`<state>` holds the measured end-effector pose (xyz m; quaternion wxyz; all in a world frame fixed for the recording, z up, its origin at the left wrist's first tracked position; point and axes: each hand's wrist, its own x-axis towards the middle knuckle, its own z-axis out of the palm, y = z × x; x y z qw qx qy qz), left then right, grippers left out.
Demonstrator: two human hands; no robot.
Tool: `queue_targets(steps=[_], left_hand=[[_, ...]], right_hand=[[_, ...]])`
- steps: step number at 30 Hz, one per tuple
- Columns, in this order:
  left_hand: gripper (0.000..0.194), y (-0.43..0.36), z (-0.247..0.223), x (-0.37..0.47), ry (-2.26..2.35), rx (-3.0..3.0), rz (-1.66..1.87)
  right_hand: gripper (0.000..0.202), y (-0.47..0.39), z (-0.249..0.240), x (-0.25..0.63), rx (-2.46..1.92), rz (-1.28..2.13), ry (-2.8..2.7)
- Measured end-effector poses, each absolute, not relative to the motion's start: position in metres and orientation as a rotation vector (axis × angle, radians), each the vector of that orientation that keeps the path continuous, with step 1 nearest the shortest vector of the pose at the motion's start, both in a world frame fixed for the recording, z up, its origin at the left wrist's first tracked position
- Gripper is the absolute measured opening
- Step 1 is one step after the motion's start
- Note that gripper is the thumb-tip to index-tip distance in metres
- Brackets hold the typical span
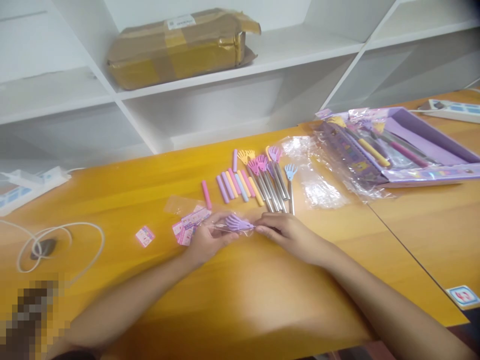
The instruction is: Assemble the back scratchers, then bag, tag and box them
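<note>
Between my two hands is a purple back scratcher (239, 224), its small hand-shaped head lying inside a clear plastic sleeve. My left hand (210, 237) is closed on the sleeve at the fingertip end. On the other side, my right hand (287, 232) pinches the neck end, and the rest of the scratcher is hidden by the fingers. Pink printed cards (187, 227) lie under and beside my left hand. Just beyond my hands are several back scratcher heads on metal rods (268, 185) in pink, purple and yellow, a blue one (290, 172), and several coloured handle tubes (240, 185).
Crumpled clear bags (318, 175) lie right of the scratchers, against a purple display box (408, 172) holding more scratchers. A single card (144, 236), a white cable (101, 240) and a power strip (35, 187) are at left. A taped carton (180, 52) sits on the shelf behind.
</note>
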<state>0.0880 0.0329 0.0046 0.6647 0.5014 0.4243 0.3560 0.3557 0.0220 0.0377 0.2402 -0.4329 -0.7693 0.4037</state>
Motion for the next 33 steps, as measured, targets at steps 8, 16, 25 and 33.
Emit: queue_targets(steps=[8, 16, 25, 33], left_hand=[[0.045, 0.036, 0.000, 0.087, 0.931, 1.189, 0.774], [0.031, 0.037, -0.002, 0.086, 0.939, 1.253, 0.839], [0.036, 0.046, -0.009, 0.086, 0.995, 0.913, 1.218], [0.034, 0.044, -0.014, 0.085, 1.019, 0.905, 1.147]], right_hand=[[0.038, 0.010, 0.034, 0.336, -1.293, 1.097, -1.970], [0.039, 0.009, 0.035, 0.338, -1.391, 1.116, -1.949], [0.042, 0.022, 0.044, 0.360, -1.443, 1.083, -2.107], [0.044, 0.018, 0.034, 0.351, -1.324, 1.044, -2.075]])
